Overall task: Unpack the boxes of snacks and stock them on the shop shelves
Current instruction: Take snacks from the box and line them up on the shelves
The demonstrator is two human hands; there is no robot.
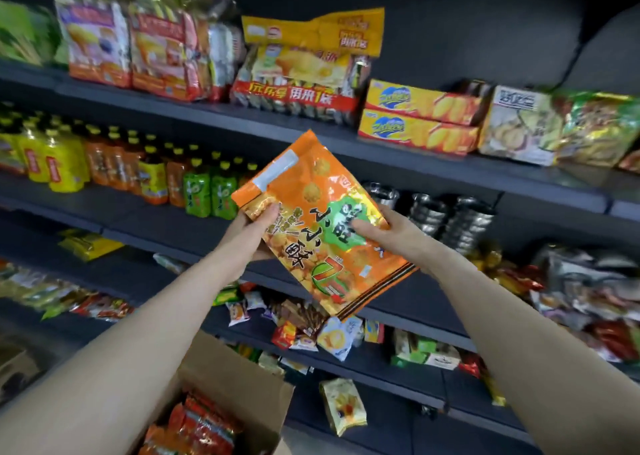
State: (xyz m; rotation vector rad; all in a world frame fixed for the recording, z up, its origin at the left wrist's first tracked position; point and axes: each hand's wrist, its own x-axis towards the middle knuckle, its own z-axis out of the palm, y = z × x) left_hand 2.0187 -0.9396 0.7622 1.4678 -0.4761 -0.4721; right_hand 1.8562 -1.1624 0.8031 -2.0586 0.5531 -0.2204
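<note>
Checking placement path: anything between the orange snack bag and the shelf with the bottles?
Nothing visible. The left hand and right hand grip the orange snack bag in open air before the shelf. The stretch between the green bottles and steel bowls looks bare, though the bag hides part.

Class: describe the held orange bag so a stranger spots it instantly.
Find the dark shop shelves; before them the left hand and right hand grip a glossy orange foil snack bag. Unlike shelved packs, it hangs tilted, bearing a green badge.
</note>
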